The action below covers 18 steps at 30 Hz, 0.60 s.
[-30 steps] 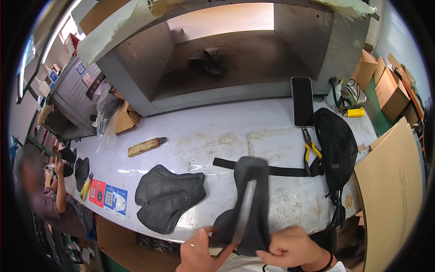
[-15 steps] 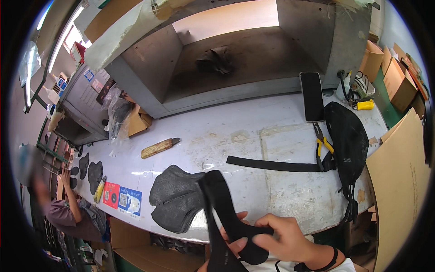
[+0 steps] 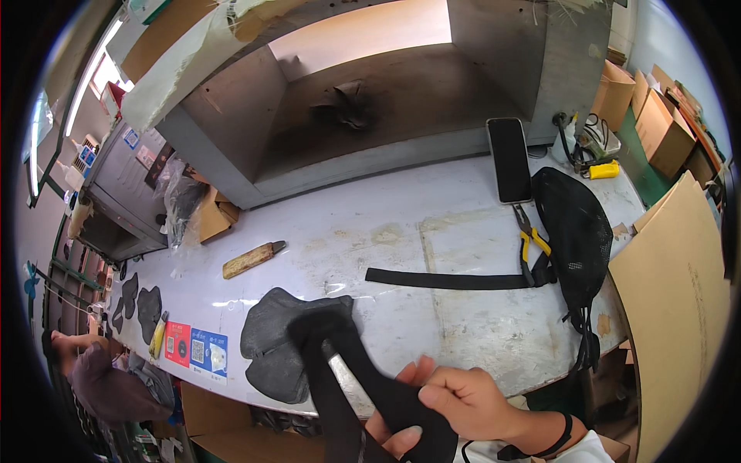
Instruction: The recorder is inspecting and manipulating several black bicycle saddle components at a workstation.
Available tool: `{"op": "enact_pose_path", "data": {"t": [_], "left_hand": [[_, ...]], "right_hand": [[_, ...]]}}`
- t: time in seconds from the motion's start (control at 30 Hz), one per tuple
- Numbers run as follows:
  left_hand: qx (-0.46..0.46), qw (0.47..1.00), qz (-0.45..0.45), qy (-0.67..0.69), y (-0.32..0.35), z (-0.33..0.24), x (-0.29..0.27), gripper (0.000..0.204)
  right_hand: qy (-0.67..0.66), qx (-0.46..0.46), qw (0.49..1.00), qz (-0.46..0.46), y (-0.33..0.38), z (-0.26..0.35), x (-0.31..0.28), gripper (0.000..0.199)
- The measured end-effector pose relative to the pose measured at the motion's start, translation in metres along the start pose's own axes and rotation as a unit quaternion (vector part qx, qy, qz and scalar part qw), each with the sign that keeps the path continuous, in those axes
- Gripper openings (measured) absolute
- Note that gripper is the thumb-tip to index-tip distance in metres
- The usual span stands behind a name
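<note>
Both my hands hold a soft black piece [image 3: 321,386] with a long slot through it, slightly blurred. My left hand [image 3: 401,441] is closed on its lower part, thumb in front; the rest of this hand is hidden behind the piece. At the right edge, my right hand [image 3: 471,405] has its fingers curled and closed on the material, with a black band round the wrist. Partly behind the held piece, a stack of dark grey, lobed sheet pieces [image 3: 270,339] lies on the white table [image 3: 401,324].
A wooden-handled knife [image 3: 251,261], a phone [image 3: 509,162], pliers [image 3: 532,243], a black strap [image 3: 448,281] and a black mesh bag [image 3: 575,231] lie on the table. Behind stands a metal box [image 3: 417,147] with a dark piece inside. Someone [image 3: 108,378] works at the left.
The black piece has swung left and lower, now covering part of the stack. My right hand has shifted slightly left along its edge. The whole view has moved slightly.
</note>
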<state>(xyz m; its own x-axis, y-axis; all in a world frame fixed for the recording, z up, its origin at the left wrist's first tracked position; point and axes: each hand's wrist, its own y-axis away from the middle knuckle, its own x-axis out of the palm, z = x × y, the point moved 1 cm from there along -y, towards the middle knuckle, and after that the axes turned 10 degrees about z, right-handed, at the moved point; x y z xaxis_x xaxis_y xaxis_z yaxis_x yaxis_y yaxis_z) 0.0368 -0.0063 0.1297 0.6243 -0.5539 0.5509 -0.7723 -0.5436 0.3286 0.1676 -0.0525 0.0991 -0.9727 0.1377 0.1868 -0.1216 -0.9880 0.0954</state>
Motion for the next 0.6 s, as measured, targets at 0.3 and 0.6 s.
{"op": "enact_pose_path", "data": {"t": [0.3, 0.6], "left_hand": [[-0.023, 0.993, 0.041, -0.112, -0.012, 0.033, -0.063, 0.064], [-0.015, 0.995, 0.047, -0.084, -0.026, 0.036, -0.070, 0.066]], "right_hand": [[0.218, -0.065, 0.974, 0.015, -0.005, -0.005, -0.011, 0.017], [-0.146, 0.074, 0.984, 0.072, 0.005, -0.037, -0.001, 0.016]]}}
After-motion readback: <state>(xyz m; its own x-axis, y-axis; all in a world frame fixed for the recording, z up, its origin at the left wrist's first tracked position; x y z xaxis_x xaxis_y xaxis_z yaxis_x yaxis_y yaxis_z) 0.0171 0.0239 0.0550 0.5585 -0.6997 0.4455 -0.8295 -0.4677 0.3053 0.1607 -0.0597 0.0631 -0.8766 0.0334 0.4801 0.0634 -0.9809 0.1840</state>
